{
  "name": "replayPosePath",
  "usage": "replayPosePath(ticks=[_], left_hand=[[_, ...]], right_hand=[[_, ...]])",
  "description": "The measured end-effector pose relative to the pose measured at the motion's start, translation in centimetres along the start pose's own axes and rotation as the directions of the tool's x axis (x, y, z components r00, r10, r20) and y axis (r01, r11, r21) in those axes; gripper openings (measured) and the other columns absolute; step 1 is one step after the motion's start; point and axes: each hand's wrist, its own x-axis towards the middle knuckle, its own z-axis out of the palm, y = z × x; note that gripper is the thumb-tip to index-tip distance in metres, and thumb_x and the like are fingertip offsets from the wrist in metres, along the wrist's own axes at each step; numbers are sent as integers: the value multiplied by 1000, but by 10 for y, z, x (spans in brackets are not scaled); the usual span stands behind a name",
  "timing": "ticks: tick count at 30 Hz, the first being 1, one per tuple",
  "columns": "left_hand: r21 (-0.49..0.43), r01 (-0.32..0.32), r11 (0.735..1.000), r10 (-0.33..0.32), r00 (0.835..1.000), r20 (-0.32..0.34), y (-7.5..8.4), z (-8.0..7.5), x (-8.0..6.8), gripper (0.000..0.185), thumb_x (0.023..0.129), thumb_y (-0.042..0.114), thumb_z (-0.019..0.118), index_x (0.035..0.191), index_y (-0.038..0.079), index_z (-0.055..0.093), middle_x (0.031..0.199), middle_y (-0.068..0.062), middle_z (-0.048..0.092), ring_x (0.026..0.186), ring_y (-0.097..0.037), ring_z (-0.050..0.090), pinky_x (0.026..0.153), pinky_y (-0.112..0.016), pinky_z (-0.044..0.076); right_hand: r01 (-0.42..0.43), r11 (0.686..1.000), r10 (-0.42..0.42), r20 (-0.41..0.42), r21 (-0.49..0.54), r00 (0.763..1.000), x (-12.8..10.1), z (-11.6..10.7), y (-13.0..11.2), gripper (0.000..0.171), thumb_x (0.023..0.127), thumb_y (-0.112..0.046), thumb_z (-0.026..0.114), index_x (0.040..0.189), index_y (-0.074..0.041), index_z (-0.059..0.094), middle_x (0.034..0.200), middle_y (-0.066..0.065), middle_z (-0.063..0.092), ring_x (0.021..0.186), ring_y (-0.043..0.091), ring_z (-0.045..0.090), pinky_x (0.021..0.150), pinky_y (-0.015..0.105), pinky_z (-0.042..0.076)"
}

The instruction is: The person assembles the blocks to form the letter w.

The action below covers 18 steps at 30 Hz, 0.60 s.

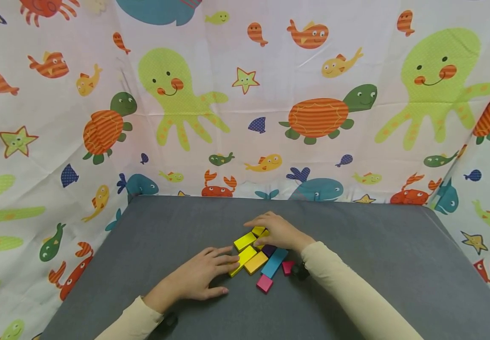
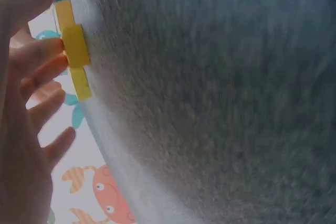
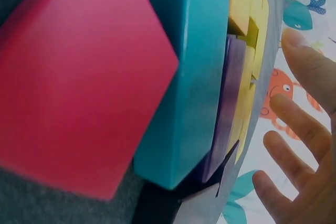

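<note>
A flat group of coloured blocks lies on the grey cloth. My left hand (image 1: 204,274) is at its left side, fingers spread, fingertips at the end of a long yellow block (image 1: 245,259). In the left wrist view two fingertips meet a yellow block (image 2: 76,45). My right hand (image 1: 282,232) is over the far end of the group, partly hiding yellow blocks (image 1: 245,241) and a purple block (image 1: 268,250). In the right wrist view its fingers (image 3: 302,124) are spread, with nothing seen between them. An orange-yellow block (image 1: 256,263) and a blue block (image 1: 274,263) lie alongside.
A pink block (image 1: 264,284) sits at the blue block's near end. Another red-pink block (image 1: 288,267) lies right of it, beside my right wrist. Behind the grey table (image 1: 177,222) hangs a white curtain (image 1: 236,108) printed with sea animals, reaching round both sides.
</note>
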Motion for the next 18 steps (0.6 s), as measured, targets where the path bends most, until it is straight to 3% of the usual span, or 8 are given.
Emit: replayPosePath(ticks=[12, 18], left_hand=[[-62, 41, 997, -35, 995, 98, 19, -6, -11, 67, 93, 53, 60, 149, 21, 43, 156, 4, 40, 153, -23, 26, 120, -51, 35], [-77, 100, 992, -87, 984, 154, 31, -6, -13, 67, 92, 52, 61, 146, 16, 43, 160, -3, 31, 146, -22, 38, 117, -45, 41]], right_hand=[[30, 1000, -30, 0, 3, 1000, 3, 5, -12, 57, 86, -32, 76, 139, -20, 58, 137, 4, 62, 125, 29, 50, 106, 53, 45], [27, 1000, -27, 3, 5, 1000, 5, 8, -17, 54, 87, -30, 76, 138, -19, 60, 136, 4, 63, 124, 28, 50, 106, 53, 44]])
